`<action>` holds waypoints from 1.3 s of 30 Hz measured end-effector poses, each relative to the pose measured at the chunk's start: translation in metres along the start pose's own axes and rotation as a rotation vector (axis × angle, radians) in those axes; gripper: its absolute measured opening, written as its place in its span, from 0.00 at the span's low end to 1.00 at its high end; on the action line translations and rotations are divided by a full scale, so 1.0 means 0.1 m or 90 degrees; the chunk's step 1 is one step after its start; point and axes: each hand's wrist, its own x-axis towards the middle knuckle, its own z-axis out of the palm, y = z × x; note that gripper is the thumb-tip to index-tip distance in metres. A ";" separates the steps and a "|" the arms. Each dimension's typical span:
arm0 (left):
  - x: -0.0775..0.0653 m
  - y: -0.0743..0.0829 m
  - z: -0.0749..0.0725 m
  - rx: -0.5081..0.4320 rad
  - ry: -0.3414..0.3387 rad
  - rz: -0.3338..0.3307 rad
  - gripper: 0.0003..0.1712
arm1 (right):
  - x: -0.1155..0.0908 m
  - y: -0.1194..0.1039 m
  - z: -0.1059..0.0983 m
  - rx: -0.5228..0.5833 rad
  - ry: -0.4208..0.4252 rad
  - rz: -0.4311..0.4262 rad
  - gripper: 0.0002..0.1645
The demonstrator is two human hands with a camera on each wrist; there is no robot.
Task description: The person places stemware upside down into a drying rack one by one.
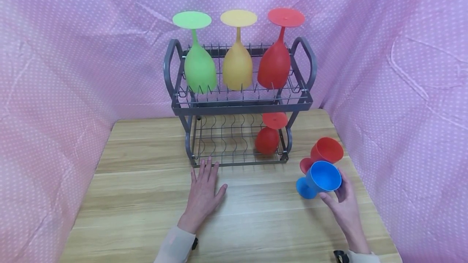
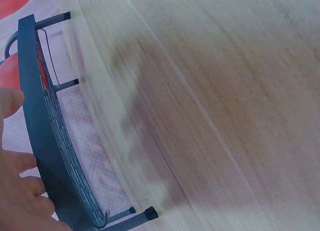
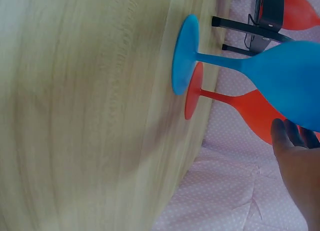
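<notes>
At the right of the table, my right hand (image 1: pixel 346 208) holds a blue wine goblet (image 1: pixel 324 176) by its bowl, thumb on the near side and fingers on the far right. The goblet is upright, with its round foot (image 3: pixel 186 55) low by the tabletop in the right wrist view. Just behind it stands a red goblet (image 1: pixel 330 147), also upright and partly hidden by the blue one. My left hand (image 1: pixel 205 198) is spread with straight fingers over the table, fingertips right at the front bar of a dark two-tier dish rack (image 1: pixel 241 111).
Upside down on the rack's top tier are green (image 1: pixel 200 68), yellow (image 1: pixel 237 68) and red (image 1: pixel 274 68) goblets. One more red goblet (image 1: pixel 267 141) sits tilted on the lower tier's right side. Pink dotted cloth (image 1: pixel 409 72) hangs behind and beside the wooden table (image 1: pixel 139 198).
</notes>
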 end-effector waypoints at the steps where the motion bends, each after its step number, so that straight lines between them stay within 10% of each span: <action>1: 0.00 0.00 0.00 -0.001 0.002 0.001 0.45 | 0.00 0.00 0.01 -0.007 0.000 0.003 0.56; 39: 0.00 0.01 -0.03 -0.016 0.003 -0.006 0.44 | 0.07 -0.52 0.44 -0.100 -0.042 -0.049 0.55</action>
